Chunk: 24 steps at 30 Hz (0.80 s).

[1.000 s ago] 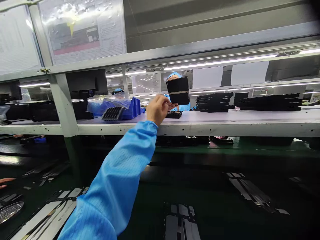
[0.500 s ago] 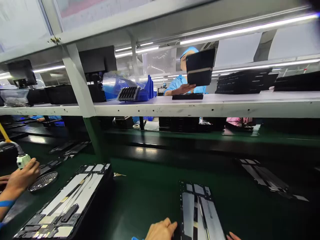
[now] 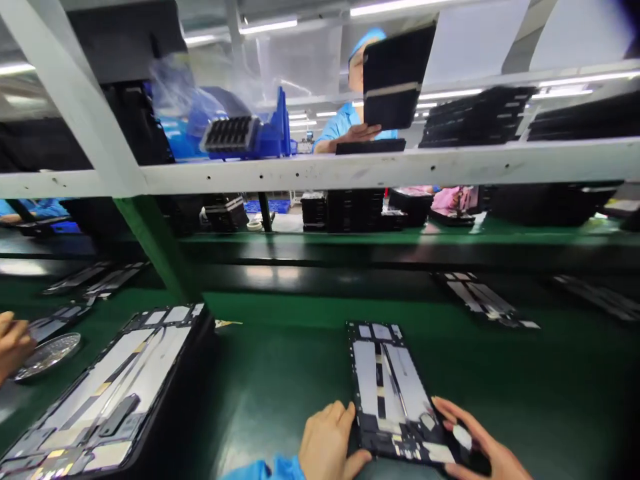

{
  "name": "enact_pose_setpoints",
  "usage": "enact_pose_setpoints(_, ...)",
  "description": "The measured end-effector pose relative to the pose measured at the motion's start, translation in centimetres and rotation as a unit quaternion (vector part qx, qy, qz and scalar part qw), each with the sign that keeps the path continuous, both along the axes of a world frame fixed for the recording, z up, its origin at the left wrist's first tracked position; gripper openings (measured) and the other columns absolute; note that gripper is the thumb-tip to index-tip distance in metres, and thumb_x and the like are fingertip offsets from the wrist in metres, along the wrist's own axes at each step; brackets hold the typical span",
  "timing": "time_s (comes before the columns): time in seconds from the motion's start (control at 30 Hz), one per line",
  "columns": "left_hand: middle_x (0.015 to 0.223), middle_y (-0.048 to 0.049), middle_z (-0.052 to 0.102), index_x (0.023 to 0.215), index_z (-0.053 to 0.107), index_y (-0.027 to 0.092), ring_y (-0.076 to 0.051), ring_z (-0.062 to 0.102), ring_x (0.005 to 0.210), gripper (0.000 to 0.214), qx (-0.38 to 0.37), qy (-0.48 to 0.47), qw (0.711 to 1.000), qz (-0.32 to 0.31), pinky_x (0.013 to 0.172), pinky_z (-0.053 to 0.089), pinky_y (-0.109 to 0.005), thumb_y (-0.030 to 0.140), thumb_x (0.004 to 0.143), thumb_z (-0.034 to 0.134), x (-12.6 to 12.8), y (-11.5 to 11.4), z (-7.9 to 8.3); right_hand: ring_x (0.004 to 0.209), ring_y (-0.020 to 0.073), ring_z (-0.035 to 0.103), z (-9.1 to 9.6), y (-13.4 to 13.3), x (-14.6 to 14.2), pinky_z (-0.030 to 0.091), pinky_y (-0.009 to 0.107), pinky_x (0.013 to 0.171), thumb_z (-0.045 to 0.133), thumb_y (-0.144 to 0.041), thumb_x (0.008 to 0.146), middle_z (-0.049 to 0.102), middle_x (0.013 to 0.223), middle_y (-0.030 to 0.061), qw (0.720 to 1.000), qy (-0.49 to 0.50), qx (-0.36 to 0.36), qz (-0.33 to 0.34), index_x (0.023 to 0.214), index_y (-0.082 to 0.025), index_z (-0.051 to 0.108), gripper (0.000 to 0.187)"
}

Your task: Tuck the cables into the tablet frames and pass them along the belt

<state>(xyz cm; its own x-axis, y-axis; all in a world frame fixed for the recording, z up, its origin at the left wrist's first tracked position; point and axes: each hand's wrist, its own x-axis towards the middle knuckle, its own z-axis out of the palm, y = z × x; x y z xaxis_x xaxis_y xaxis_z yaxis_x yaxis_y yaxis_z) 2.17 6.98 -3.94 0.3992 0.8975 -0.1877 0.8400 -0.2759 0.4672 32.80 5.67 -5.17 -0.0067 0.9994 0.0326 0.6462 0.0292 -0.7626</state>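
An opened tablet chassis [image 3: 393,393], black-framed with silver and white panels inside, lies on the green belt [image 3: 280,373] in front of me. My left hand [image 3: 327,443] rests against its near left edge, with the thumb on its near edge and the fingers curled beside the frame. My right hand [image 3: 480,447] holds its near right corner, fingers spread along the edge. Both hands grip the chassis from opposite sides.
A second opened tablet chassis [image 3: 105,393] sits on a black fixture at the left. Another person's hand [image 3: 13,343] is beside a round metal dish [image 3: 47,353]. A white shelf [image 3: 350,167] carries black trays [image 3: 475,117]; a co-worker behind it holds a black panel [image 3: 395,77].
My left arm came down from the shelf to the belt. The view tilted downward, and both hands now hold the chassis, which has come closer to me.
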Motion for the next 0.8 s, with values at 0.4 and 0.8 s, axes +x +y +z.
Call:
enact_pose_setpoints(0.4,0.098,-0.001,0.065,0.107,0.06,0.027,-0.019,0.064,0.09,0.028,0.136,-0.126,0.979,-0.08,0.079,0.053,-0.03,0.041,0.085,0.07,-0.5,0.0,2.7,0.1,0.0231,0.07,5.2,-1.4,-6.5,0.055,0.032,0.087,0.058,-0.025,0.087,0.075,0.106,0.0056,0.993,0.05,0.055,0.09,0.109,-0.025,0.069,0.024)
enact_pose_setpoints(0.8,0.078,-0.0012,0.065,0.09,0.062,0.023,-0.015,0.063,0.065,0.011,0.386,-0.122,0.903,-0.146,0.055,0.052,-0.026,0.022,0.093,0.052,1.2,0.0,-0.8,0.087,0.0244,0.068,1.7,-0.5,-10.1,0.053,0.033,0.078,0.059,-0.009,0.078,0.072,0.092,0.0059,0.979,0.095,0.101,0.152,0.102,-0.024,0.07,0.031)
